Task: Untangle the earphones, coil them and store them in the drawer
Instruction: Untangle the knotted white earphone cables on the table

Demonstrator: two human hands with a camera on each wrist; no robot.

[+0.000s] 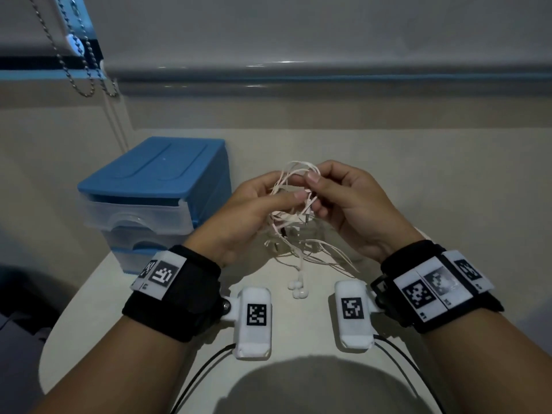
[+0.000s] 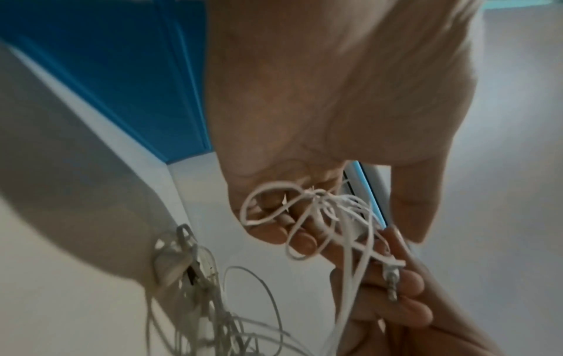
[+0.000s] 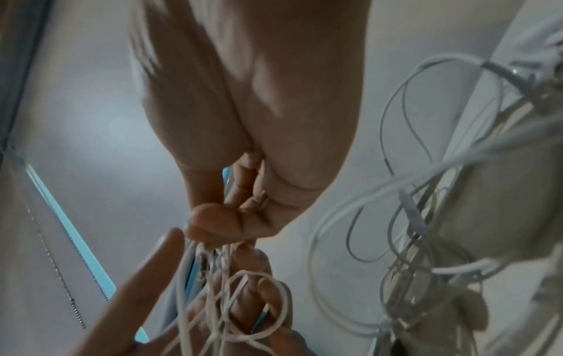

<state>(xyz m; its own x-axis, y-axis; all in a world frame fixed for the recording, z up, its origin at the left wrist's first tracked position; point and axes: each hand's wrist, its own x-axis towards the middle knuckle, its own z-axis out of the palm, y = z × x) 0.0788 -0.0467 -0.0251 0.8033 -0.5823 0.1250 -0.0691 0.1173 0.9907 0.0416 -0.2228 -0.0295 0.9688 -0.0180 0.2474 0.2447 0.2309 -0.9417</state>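
A tangle of white earphones (image 1: 294,210) hangs between both hands above the table. My left hand (image 1: 263,198) pinches cable loops from the left, thumb across the strands. My right hand (image 1: 325,192) pinches the knot at the top from the right. The metal jack plug (image 1: 307,218) dangles by my right fingers; it shows as jack plug (image 2: 391,281) in the left wrist view. The two earbuds (image 1: 297,289) lie on the table near me, with loose cable (image 1: 325,258) trailing to them. The blue drawer unit (image 1: 155,186) stands at the left, its translucent drawers pushed in.
The white table (image 1: 418,180) runs to a wall at the back. A blind's bead chain (image 1: 80,70) hangs at the upper left, above the drawer unit. More loose cable loops (image 3: 411,192) hang beside my right hand.
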